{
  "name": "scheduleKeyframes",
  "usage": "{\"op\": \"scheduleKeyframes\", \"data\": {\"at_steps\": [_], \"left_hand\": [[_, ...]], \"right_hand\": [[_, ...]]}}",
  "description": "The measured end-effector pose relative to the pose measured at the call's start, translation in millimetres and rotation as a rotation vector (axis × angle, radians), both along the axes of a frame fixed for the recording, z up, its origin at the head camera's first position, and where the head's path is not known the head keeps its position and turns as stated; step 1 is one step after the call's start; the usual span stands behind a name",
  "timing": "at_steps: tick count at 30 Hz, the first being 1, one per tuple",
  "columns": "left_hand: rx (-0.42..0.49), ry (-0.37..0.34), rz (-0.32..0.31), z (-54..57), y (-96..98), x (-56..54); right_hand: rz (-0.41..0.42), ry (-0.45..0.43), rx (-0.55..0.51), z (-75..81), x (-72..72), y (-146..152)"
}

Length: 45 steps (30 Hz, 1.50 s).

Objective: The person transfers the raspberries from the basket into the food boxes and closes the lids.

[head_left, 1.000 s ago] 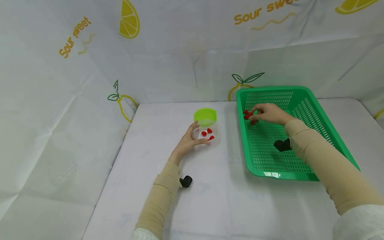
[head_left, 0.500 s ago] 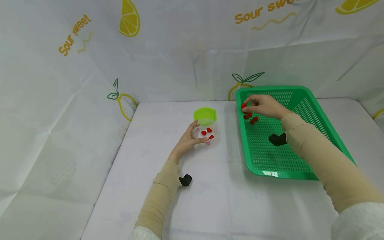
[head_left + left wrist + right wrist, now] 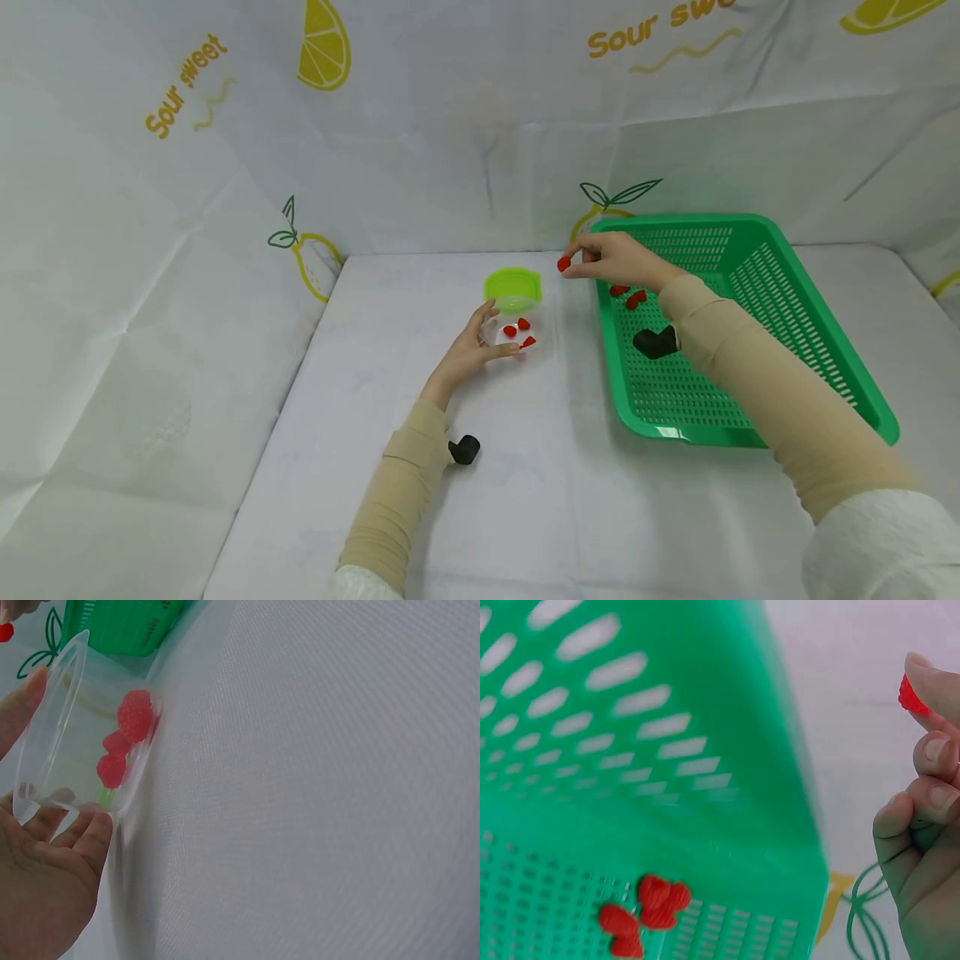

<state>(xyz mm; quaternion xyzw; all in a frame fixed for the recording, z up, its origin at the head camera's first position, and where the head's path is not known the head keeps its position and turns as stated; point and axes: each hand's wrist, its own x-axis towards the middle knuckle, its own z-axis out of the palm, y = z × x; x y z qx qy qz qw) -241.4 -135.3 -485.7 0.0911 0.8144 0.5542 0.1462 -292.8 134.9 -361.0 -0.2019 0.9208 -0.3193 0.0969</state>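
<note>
My left hand [image 3: 463, 358] holds a clear plastic container [image 3: 79, 742] on the white table, thumb on one side and fingers curled round the other. Inside it lie 3 red raspberries [image 3: 135, 716], side by side on the bottom. My right hand [image 3: 622, 260] pinches another raspberry [image 3: 564, 263] between thumb and fingertips, just past the left rim of the green basket [image 3: 618, 392]. Several more raspberries [image 3: 660, 900] remain in the basket's far left corner, partly covered by the right hand in the head view.
A bright green lid [image 3: 513, 285] lies flat right behind the container. The perforated basket takes up the right side of the table. Behind the table hangs a white cloth [image 3: 450, 167] with lemon prints. Each wrist carries a black camera mount [image 3: 465, 450].
My right hand picked a raspberry from the basket's far left corner, then lifted it leftward over the rim. The left hand and container have stayed in place.
</note>
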Motion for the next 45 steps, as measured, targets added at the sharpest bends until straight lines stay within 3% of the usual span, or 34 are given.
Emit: {"op": "scheduleKeyframes", "data": {"at_steps": [13, 31, 34, 37, 41, 45], "left_hand": [[0.007, -0.015, -0.013, -0.3, 0.0, -1.0], [0.003, -0.017, -0.019, 1.7, -0.8, 0.0], [-0.006, -0.031, -0.038, 14.1, -0.5, 5.1], [-0.01, -0.033, -0.046, 15.6, -0.9, 5.3], [-0.004, -0.013, -0.027, 3.0, -1.7, 0.1], [-0.001, 0.004, -0.015, 1.1, -1.5, -0.5]], "right_hand": [[0.13, -0.104, -0.075, -9.1, -11.2, -45.9], [0.215, -0.19, 0.133, -31.3, -28.5, -70.4], [0.214, -0.215, 0.174, -33.5, -27.8, -72.1], [0.224, -0.23, 0.203, -37.0, -26.8, -73.5], [0.244, -0.238, 0.223, -41.8, -26.1, -74.3], [0.253, -0.251, 0.246, -45.7, -26.9, -75.1]]}}
